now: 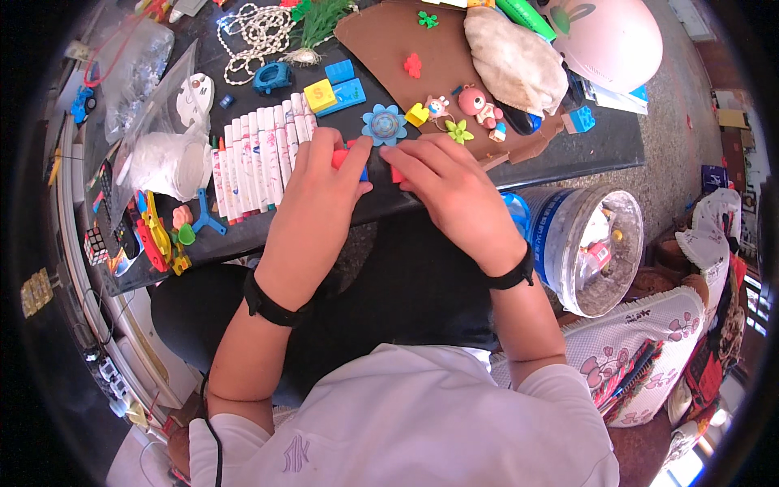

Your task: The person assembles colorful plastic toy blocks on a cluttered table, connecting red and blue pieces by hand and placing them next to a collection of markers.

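Note:
My left hand (312, 183) is closed around a small red and blue toy block (339, 158) near the table's front edge; the fingers cover most of it. To its right, my right hand (450, 183) pinches a small red block (397, 175), mostly hidden under the fingertips. The two hands are a short gap apart. Just beyond them lies a blue flower-shaped toy (384, 125). A yellow block (320, 96) and a blue block (341, 96) sit farther back. Beside my left hand, several white markers (258, 152) lie in a row.
A brown sheet (381, 36) carries a pink bear figure (479, 105) and a stained cloth (515, 65). A clear bucket (552, 235) with items inside stands right of the table. At left are plastic bags (166, 162), a puzzle cube (96, 243) and a blue three-armed spinner (209, 215).

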{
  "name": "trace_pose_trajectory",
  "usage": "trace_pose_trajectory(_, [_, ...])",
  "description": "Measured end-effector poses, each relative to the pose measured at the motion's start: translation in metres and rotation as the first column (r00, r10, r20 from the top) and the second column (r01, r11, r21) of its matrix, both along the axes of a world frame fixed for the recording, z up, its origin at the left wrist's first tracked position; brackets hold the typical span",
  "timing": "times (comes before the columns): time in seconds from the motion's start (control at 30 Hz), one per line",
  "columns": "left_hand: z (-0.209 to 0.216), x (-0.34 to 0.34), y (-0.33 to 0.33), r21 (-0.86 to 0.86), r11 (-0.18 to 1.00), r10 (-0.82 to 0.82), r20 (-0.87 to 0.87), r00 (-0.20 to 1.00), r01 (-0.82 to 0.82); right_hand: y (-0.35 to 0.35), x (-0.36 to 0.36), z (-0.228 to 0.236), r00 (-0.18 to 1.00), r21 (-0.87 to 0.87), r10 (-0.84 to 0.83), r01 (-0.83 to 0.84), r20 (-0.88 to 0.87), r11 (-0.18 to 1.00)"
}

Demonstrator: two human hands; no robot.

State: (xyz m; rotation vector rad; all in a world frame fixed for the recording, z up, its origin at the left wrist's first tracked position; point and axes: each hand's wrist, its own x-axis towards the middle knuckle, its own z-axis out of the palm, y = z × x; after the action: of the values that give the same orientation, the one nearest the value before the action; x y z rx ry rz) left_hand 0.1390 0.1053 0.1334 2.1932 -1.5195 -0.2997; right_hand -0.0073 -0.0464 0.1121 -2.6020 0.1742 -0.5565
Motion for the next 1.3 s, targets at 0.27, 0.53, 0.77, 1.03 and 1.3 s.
trace_pose_trajectory(0.27, [-0.002, 0.000, 0.002, 0.014, 1.000, 0.001, -0.020, 1.000, -0.001, 0.015, 0.015, -0.002, 0.999, 0.052, -0.012, 0.014, -0.037, 0.999])
trace_pose_trajectory(0.53, [0.011, 0.006, 0.001, -0.092, 0.995, 0.030, -0.014, 0.999, -0.031, 0.006, 0.001, 0.008, 0.991, 0.071, -0.097, 0.090, 0.091, 0.993])
trace_pose_trajectory(0.77, [0.012, 0.008, -0.001, -0.321, 0.944, -0.075, -0.437, 0.896, -0.078, 0.012, -0.004, 0.017, 0.913, 0.747, -0.346, 0.072, 0.217, 0.661])
trace_pose_trajectory(1.03, [0.003, 0.005, -0.002, -0.366, 0.908, -0.023, -0.533, 0.846, -0.205, 0.020, 0.005, 0.024, 0.949, 0.650, -0.192, -0.018, 0.251, 0.760])
trace_pose_trajectory(1.3, [0.009, -0.008, -0.008, -0.323, 0.942, -0.018, -0.322, 0.947, -0.092, 0.014, 0.013, 0.027, 0.971, 0.466, -0.108, -0.005, 0.215, 0.885])
